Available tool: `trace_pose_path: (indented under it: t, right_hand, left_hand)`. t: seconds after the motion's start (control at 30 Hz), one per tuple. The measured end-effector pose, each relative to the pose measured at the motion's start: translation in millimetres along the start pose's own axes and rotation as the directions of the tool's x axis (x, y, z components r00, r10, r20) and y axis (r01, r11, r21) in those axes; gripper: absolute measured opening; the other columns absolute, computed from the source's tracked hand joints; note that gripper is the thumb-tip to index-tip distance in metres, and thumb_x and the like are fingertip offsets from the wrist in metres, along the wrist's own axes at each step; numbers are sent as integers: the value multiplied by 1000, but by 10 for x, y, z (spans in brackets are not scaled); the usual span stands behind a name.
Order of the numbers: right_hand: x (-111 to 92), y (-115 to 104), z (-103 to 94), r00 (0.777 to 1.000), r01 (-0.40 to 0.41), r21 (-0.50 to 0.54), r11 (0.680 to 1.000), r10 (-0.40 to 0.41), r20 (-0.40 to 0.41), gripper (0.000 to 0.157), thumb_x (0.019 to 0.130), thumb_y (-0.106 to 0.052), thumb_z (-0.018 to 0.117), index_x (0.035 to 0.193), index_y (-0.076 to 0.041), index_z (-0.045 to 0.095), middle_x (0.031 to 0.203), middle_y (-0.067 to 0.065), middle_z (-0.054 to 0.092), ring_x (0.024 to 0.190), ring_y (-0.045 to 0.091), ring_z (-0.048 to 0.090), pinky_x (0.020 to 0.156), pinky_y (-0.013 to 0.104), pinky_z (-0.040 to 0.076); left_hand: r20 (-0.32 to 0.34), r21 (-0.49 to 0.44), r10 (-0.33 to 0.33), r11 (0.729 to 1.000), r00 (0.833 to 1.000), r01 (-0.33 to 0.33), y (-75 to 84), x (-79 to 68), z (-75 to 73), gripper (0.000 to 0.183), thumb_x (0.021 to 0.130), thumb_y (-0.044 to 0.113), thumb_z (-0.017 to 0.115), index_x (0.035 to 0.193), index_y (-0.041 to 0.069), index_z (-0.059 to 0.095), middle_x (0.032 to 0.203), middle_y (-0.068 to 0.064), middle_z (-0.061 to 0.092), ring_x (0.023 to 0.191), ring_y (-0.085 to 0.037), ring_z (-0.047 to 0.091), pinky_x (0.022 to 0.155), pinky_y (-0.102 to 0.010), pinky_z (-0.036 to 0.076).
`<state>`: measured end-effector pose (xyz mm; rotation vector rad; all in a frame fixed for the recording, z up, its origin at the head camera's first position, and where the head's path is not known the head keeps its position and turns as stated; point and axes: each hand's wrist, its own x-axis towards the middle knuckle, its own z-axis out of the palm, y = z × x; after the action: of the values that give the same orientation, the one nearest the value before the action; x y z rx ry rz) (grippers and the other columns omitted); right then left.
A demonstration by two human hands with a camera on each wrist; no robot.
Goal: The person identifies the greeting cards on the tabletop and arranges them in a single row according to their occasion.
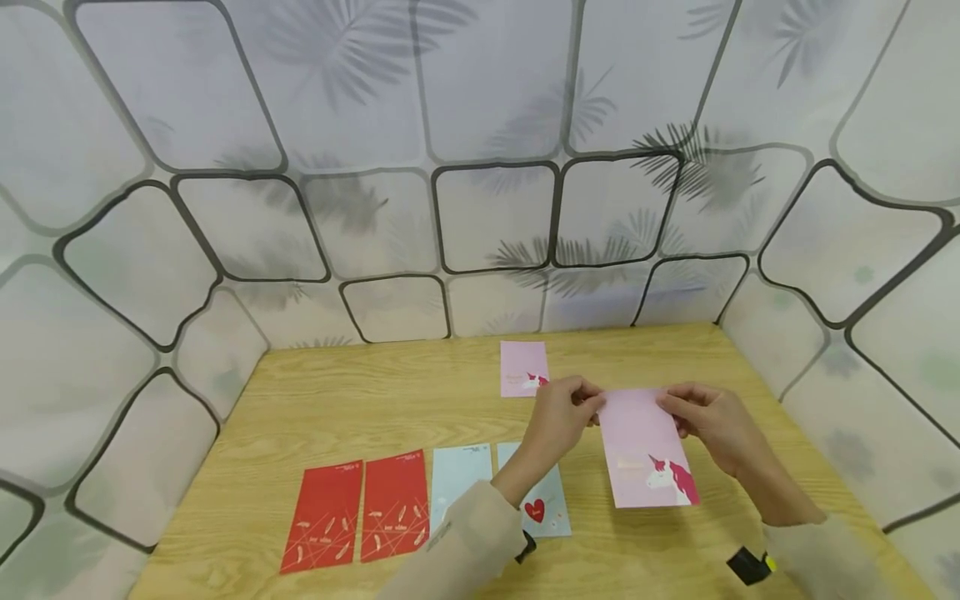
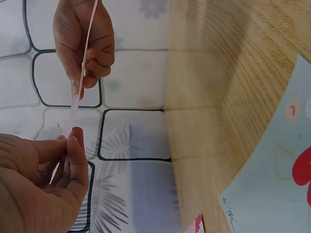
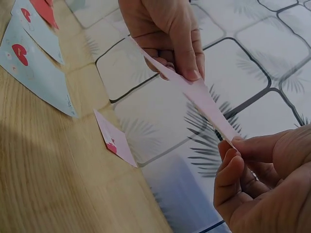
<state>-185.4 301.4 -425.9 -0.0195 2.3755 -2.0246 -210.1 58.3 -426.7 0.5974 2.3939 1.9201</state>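
Observation:
A pink card (image 1: 637,437) with a white unicorn head and dark pink mane is held up over the right part of the table. My left hand (image 1: 558,417) pinches its upper left corner between thumb and fingers. At the upper right corner, my right hand (image 1: 712,425) pinches it the same way. The right wrist view shows the pink card (image 3: 206,99) nearly edge-on, stretched between both hands. A second pink unicorn card (image 1: 521,362) lies flat farther back, just beyond my left hand.
Left of centre, two red cards (image 1: 322,517) with feather prints lie side by side. Two light blue cards (image 1: 551,492), one showing a red heart, lie beside them, partly hidden by my left forearm. A patterned fabric wall (image 1: 495,217) encloses the wooden table (image 1: 352,392) at back and sides.

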Motion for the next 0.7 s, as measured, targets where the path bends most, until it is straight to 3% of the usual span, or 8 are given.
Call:
trace_pose_path:
  t: [0.17, 0.43, 0.7]
  right_hand:
    - [-24, 100, 45, 999, -36, -36, 999, 36, 8, 22, 103, -16, 67, 107, 5, 71, 86, -2, 68, 69, 11, 58, 63, 24, 54]
    - [-44, 246, 131, 995, -96, -53, 994, 97, 9, 30, 103, -16, 67, 112, 12, 67, 86, 1, 66, 72, 12, 58, 64, 24, 53]
    - [-57, 320, 215, 994, -104, -79, 992, 106, 23, 33, 103, -14, 66, 117, 16, 64, 89, 3, 68, 71, 12, 59, 64, 25, 55]
  left_hand:
    - [12, 6, -32, 999, 999, 32, -91, -69, 11, 4, 97, 3, 72, 96, 2, 76, 72, 3, 67, 69, -29, 71, 57, -21, 55]
    - [10, 6, -77, 997, 997, 77, -221, -151, 19, 5, 97, 2, 71, 93, 0, 75, 73, 1, 67, 63, -17, 67, 55, -18, 53]
    - [-11, 27, -120, 992, 993, 120, -305, -203, 18, 5, 96, 1, 72, 91, 1, 75, 71, -1, 67, 67, -29, 71, 53, -18, 51]
